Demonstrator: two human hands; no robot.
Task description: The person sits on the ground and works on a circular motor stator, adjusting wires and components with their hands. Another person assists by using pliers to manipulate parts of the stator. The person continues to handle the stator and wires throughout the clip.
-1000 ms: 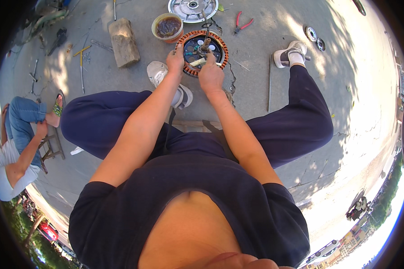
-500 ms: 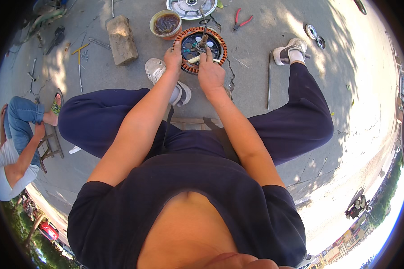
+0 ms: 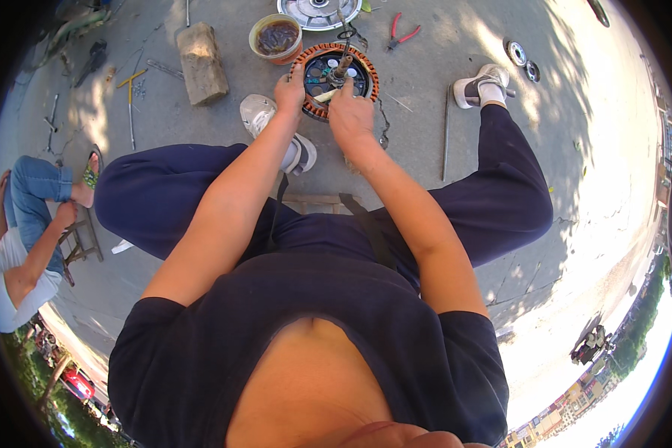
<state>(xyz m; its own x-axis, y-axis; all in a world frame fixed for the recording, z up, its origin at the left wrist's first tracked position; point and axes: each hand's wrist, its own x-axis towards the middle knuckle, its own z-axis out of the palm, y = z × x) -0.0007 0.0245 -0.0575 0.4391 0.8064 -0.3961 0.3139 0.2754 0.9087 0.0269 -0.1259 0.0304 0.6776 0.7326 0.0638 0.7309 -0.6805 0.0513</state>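
A motor stator (image 3: 371, 66), ringed with orange-copper windings, lies on the ground in front of me. Its dark centre holds round metal discs, and a metal axle (image 3: 343, 67) with a dark cable stands up from it. My left hand (image 3: 290, 93) is closed on the ring's left edge. At the near right side, my right hand (image 3: 352, 118) bends over the stator, its index finger reaching toward the axle's base. A pale flat stick (image 3: 325, 95) shows beside its fingers, which appear closed on it; the hand hides the rest.
Beyond the stator are a bowl of brown liquid (image 3: 278, 37), a silver wheel cover (image 3: 319, 13) and red-handled pliers (image 3: 402, 33). A stone block (image 3: 203, 66) and yellow T-handled wrench (image 3: 132, 93) lie left. Bearings (image 3: 516, 52) lie right, near my shoe. Another person (image 3: 33, 239) sits left.
My right hand has shifted slightly left and turned over the stator, and the pale stick shows less on its right side. My left hand keeps its hold on the ring.
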